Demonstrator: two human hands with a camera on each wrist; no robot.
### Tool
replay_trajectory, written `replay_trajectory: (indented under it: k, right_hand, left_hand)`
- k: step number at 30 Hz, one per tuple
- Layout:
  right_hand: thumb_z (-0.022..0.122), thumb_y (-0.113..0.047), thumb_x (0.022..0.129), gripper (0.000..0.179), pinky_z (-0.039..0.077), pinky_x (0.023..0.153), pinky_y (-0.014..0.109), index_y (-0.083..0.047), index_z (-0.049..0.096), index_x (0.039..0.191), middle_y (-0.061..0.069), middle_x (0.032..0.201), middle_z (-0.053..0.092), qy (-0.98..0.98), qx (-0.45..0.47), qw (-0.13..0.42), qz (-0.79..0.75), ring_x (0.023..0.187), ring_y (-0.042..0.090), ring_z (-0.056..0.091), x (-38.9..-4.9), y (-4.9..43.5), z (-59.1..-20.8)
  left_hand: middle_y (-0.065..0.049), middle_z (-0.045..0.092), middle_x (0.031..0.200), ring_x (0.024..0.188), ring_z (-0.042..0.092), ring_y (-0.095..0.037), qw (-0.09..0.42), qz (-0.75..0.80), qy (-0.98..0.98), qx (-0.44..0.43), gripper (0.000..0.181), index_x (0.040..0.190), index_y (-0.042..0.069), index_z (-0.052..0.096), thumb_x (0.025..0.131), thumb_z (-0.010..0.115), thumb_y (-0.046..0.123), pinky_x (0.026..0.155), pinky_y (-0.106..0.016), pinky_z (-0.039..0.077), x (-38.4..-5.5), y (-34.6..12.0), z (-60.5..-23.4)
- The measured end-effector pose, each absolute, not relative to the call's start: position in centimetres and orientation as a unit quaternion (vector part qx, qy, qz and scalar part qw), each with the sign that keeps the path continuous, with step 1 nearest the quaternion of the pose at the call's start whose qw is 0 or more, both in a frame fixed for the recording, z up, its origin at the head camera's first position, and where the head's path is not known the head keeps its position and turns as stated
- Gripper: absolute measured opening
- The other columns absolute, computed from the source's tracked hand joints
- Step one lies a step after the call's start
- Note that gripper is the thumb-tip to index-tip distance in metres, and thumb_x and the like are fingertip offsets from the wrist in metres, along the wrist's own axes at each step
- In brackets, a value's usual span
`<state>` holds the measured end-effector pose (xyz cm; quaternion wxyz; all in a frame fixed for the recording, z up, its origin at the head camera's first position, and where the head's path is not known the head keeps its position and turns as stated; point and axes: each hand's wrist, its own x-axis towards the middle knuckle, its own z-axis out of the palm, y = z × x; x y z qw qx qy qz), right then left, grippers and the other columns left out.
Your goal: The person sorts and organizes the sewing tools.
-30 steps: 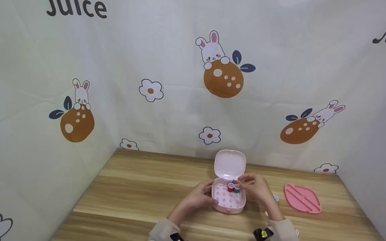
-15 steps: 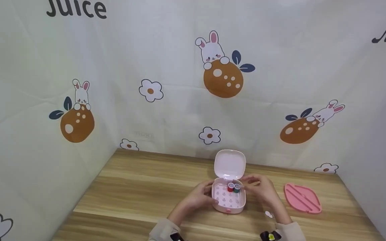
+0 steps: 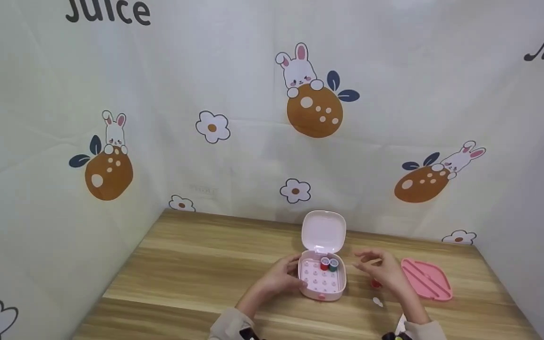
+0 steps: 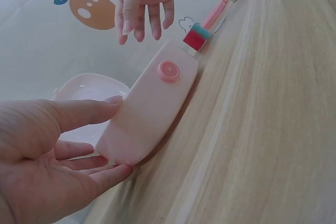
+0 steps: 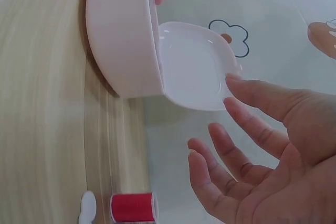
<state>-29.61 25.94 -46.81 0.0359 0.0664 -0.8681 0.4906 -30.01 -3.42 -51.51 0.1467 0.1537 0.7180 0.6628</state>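
A pale pink sewing box [image 3: 322, 296] stands on the table with its lid [image 3: 324, 230] raised. Rows of small pegs line its floor; a red thread spool [image 3: 324, 264] and a green thread spool [image 3: 333, 265] stand side by side toward the back. My left hand [image 3: 282, 276] grips the box's left side, thumb at the rim and fingers along the outer wall. To the right of the box, my right hand [image 3: 386, 272] is in the air with fingers loosely spread, holding nothing. Below it another red spool [image 5: 133, 207] rests on the table, partly covered in the head view.
Right of my right hand lies a pink slotted tray [image 3: 427, 279]. A small white piece [image 3: 378, 302] is on the table near the loose spool, and a white item [image 3: 400, 326] shows partly behind my right forearm. A printed curtain surrounds the table's back and sides.
My right hand has drawn away from the green spool in the box and moved right, over the loose red spool. The left hand and box have stayed put.
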Motion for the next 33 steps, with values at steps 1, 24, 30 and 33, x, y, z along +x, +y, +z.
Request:
replay_trajectory:
  k: [1,24,30,33]
  right_hand:
    - [0.082,-0.008,0.089,0.033,0.056,0.065,0.024,0.009,0.073,0.117,0.011,0.098,0.071,-0.866,0.064,0.036,0.494,0.085,0.021,0.07,-29.5,26.1,-46.8]
    - [0.074,-0.005,0.095,0.034,0.059,0.07,0.024,0.013,0.068,0.124,0.01,0.099,0.07,-0.867,0.051,0.026,0.495,0.084,0.016,0.068,-28.8,30.9,-47.5]
    - [0.074,-0.004,0.095,0.034,0.057,0.064,0.026,0.013,0.067,0.124,0.01,0.1,0.07,-0.865,0.031,0.025,0.5,0.081,0.015,0.064,-28.9,31.4,-47.9]
    - [0.074,-0.005,0.095,0.034,0.056,0.065,0.025,0.012,0.067,0.124,0.011,0.101,0.07,-0.866,0.023,0.02,0.5,0.081,0.016,0.063,-29.0,31.6,-48.2]
  left_hand:
    - [-0.036,0.044,0.157,0.149,0.042,-0.048,0.147,0.664,0.716,0.154,0.08,0.155,-0.011,0.039,0.082,0.073,-0.012,0.109,-0.046,0.056,-30.0,-3.4,-51.5]
    - [-0.037,0.042,0.157,0.148,0.042,-0.049,0.15,0.665,0.714,0.157,0.083,0.156,-0.012,0.036,0.081,0.073,-0.015,0.112,-0.048,0.053,-30.1,-3.2,-51.8]
    - [-0.038,0.041,0.158,0.15,0.039,-0.05,0.149,0.674,0.704,0.168,0.084,0.155,-0.014,0.035,0.08,0.07,-0.017,0.119,-0.053,0.043,-30.2,-3.3,-51.8]
    - [-0.038,0.04,0.158,0.15,0.037,-0.05,0.148,0.671,0.707,0.171,0.083,0.155,-0.014,0.036,0.079,0.07,-0.016,0.121,-0.054,0.041,-30.3,-3.4,-51.8]
